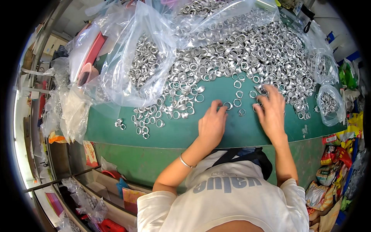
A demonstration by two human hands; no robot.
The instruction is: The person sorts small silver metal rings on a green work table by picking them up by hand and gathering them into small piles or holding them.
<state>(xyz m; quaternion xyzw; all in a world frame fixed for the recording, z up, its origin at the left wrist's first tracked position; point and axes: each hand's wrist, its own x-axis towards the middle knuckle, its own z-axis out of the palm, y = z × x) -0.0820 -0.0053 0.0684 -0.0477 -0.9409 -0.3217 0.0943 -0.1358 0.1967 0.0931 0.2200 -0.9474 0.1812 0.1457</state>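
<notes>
A big heap of silver metal rings (239,54) spreads over the green tabletop (185,133). My left hand (212,124), with a bangle (186,162) on its wrist, is at the heap's front edge. Its fingers are curled, and a single ring (228,105) sits at the thumb and fingertips. To the right, my right hand (273,113) reaches over the near rings with its fingers apart, and its fingertips partly cover some of them. Between the hands lie several loose rings (237,102) in a rough column.
Clear plastic bags (119,85) of rings lie at the left and back. A small bag of rings (331,105) sits at the right edge. Drawers (104,193) stand open below left; colourful packets (328,174) are piled below right. A red tray (92,50) leans at the far left.
</notes>
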